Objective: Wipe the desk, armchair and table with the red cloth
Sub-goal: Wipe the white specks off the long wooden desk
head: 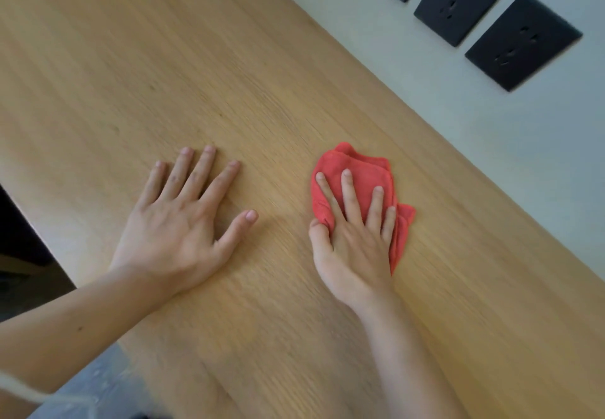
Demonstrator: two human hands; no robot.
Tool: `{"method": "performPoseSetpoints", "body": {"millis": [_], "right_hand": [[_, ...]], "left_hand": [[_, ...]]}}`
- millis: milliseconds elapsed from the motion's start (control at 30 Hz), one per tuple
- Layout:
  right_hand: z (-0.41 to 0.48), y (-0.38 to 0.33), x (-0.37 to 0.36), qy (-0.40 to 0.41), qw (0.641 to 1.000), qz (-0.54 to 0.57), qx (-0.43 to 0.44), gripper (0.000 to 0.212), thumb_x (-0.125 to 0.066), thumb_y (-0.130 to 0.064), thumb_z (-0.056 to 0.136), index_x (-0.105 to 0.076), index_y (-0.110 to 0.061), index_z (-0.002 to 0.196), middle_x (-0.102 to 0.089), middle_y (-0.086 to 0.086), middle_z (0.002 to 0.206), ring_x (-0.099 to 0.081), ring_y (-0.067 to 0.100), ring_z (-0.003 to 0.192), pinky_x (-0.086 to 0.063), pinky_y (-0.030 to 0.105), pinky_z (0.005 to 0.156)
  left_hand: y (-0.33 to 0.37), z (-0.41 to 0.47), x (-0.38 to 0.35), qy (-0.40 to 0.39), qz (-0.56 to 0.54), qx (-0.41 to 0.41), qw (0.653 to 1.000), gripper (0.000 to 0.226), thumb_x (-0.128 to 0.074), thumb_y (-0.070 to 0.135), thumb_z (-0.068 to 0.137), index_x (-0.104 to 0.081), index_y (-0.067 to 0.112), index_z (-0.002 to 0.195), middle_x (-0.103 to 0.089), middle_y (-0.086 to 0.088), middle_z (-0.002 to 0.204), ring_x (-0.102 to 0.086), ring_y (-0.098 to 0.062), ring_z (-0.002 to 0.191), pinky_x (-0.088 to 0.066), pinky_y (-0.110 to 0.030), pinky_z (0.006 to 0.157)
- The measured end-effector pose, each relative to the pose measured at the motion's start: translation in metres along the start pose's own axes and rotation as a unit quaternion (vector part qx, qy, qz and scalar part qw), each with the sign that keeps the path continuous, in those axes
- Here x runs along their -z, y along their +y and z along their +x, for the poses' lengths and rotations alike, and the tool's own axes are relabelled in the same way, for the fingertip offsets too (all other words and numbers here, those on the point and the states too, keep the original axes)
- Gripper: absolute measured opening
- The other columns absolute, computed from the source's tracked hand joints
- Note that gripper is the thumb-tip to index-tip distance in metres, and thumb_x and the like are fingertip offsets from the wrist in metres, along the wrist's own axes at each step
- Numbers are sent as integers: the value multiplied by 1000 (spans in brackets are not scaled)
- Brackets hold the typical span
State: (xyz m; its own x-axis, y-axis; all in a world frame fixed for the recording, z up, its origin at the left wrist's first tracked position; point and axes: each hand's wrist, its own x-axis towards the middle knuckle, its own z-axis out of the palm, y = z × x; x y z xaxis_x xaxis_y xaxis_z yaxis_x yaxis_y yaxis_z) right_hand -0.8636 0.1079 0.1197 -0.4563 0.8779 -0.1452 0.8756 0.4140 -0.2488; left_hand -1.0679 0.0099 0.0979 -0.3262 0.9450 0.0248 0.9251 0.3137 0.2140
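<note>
Right hand (352,238) is pressing flat on the red cloth (360,178), fingers spread and extended over it, thumb tucked against the cloth's left edge and pinching a fold there, so it is holding the cloth down under palm and fingers rather than balling it up. Cloth is lying folded and bunched on the wooden desk (229,58), right of centre, near the desk's far edge but not touching it; red layers are sticking out past the fingertips and along the little-finger side. Left hand (183,218) is resting palm-down on bare wood, well apart from the cloth, fingers splayed, thumb out to the side, gripping nothing. Both forearms are coming in from the bottom of the view, bare. Desk surface is light oak grain, running diagonally across the view. Beyond the far edge a pale wall (491,140) is showing, with three black socket plates (522,42) mounted in a row, upper right. Dark area is sitting off the desk's left edge; grey fabric is showing at bottom left, too blurred to tell what it is.
</note>
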Motion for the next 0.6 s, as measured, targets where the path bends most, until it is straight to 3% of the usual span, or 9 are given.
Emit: {"method": "performPoseSetpoints", "body": {"millis": [267,433,600], "right_hand": [[-26,-1,4,-55,996,-18,72,66,-13,-53,88,7,-52,151,22,-12,164,27,35,148,14,58,118],[-64,-6,-2,-39,994,-31,93,69,-22,-51,89,2,-48,153,18,-9,166,24,37,149,10,60,118],[-98,-9,-1,-61,992,2,108,68,-25,-49,88,-2,-51,152,16,-14,165,26,31,149,9,59,120]], "left_hand": [[4,-5,6,-9,-9,15,1000,78,-7,76,91,-16,34,156,-12,-2,167,-3,-22,154,-6,-48,124],[5,-1,6,-4,-7,12,1000,77,-9,76,91,-18,34,155,-14,-1,166,-5,-22,154,-7,-48,124],[3,-3,6,-6,-11,13,1000,77,-9,76,90,-16,36,155,-11,0,167,-2,-21,154,-5,-47,124]]}}
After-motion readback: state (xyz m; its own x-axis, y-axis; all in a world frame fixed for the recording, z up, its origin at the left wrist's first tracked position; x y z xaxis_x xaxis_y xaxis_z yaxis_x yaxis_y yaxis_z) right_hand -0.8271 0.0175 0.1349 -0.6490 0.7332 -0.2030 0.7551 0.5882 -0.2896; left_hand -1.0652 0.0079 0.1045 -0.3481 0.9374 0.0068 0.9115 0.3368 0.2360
